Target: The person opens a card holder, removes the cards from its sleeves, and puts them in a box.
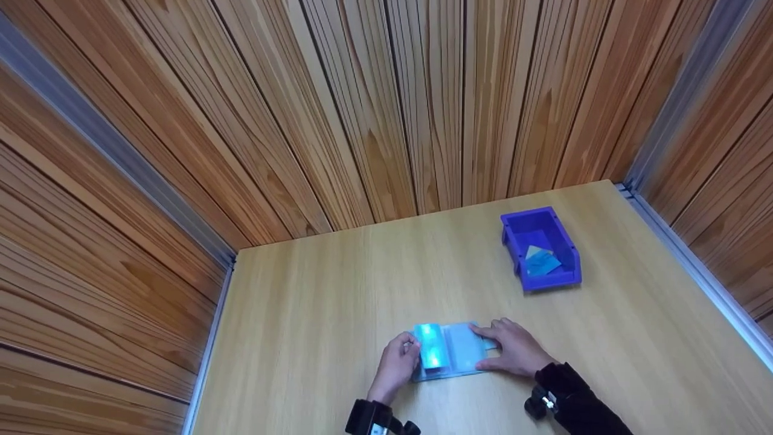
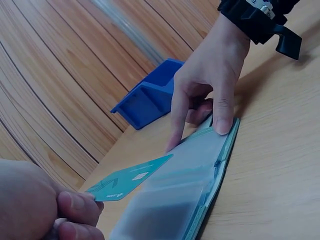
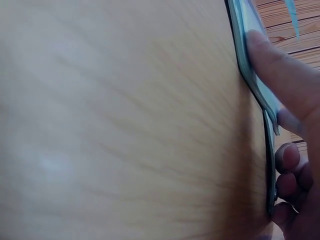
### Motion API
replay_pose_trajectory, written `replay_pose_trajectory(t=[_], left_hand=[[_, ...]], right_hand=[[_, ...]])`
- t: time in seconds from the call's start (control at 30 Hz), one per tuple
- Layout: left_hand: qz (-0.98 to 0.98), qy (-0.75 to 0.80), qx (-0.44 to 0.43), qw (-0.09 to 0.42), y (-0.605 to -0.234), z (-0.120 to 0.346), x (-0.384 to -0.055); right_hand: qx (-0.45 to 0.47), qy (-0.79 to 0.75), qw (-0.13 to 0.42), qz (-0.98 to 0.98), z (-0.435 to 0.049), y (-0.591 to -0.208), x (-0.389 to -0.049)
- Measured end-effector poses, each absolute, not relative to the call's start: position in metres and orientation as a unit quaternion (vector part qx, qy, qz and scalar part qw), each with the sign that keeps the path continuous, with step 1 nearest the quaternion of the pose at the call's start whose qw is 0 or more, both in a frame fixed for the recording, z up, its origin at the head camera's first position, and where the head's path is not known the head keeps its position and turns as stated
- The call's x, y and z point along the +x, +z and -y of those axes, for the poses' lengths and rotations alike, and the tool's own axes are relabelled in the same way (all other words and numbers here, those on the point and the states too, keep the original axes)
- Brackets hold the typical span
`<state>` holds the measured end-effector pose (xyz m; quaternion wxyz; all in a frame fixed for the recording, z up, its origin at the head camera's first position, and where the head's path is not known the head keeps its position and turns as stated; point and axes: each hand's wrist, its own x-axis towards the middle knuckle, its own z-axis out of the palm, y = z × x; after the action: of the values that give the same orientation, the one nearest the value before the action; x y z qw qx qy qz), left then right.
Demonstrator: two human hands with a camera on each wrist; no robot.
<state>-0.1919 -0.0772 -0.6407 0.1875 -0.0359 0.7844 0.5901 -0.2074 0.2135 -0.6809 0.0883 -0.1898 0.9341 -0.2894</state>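
Over here the head camera looks forward and down from well above the tabletop [image 1: 302, 314], far enough off to take in both hands and the plank walls [image 1: 386, 109]; the left wrist's camera sits low and close behind the left hand [image 1: 397, 362], tilted, facing along the card [image 2: 130, 177] and card holder [image 1: 465, 350] toward the right hand [image 1: 513, 347] and bin [image 1: 552, 281], which the head view shares; the right wrist's skims the tabletop sideways, very near, sharing holder and right hand with both others at its right edge.
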Motion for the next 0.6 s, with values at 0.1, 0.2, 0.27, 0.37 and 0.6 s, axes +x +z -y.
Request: replay_pose_trajectory(t=[0.1,0.2,0.27,0.37,0.6], left_hand=[[-0.782,0.592,-0.040,0.192,-0.641,0.078,-0.191],[-0.781,0.592,-0.040,0.196,-0.641,0.077,-0.191],[-0.780,0.593,-0.037,0.197,-0.641,0.076,-0.191],[-0.779,0.593,-0.032,0.202,-0.641,0.075,-0.191],[-0.753,0.626,-0.014,0.205,-0.634,0.072,-0.190]], right_hand=[[-0.195,-0.292,0.089,-0.932,-0.214,-0.682,-0.208],[-0.197,-0.303,0.094,-0.928,-0.216,-0.680,-0.208],[-0.195,-0.320,0.096,-0.922,-0.216,-0.679,-0.209],[-0.183,-0.354,0.095,-0.912,-0.217,-0.675,-0.209],[-0.170,-0.443,0.069,-0.878,-0.202,-0.656,-0.209]])
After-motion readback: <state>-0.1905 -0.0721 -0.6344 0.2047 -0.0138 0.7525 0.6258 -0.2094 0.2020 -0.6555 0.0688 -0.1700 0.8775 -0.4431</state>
